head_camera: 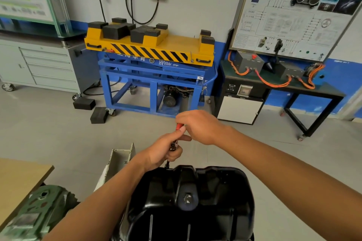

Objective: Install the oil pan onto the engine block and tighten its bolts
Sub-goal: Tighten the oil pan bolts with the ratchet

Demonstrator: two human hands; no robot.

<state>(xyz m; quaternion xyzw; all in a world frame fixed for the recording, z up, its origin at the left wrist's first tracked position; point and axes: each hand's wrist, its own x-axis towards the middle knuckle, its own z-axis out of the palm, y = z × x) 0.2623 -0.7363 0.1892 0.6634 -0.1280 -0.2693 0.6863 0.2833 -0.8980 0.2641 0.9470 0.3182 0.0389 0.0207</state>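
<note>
The glossy black oil pan (195,197) fills the lower middle of the head view, its drain plug (188,199) facing up. A driver tool with a red handle (178,126) and a dark shaft (168,163) stands upright at the pan's far rim. My right hand (199,126) grips the red handle at the top. Just below it, my left hand (166,151) holds the shaft and its metal collar. The bolt under the tool tip is hidden. The engine block beneath the pan is out of sight.
A green metal casting (37,209) lies at the lower left beside a tan tabletop (21,174). A white metal bracket (119,160) stands left of the pan. Beyond are a yellow-and-blue lift cart (152,58), a grey drawer cabinet (45,66) and a training bench (274,82).
</note>
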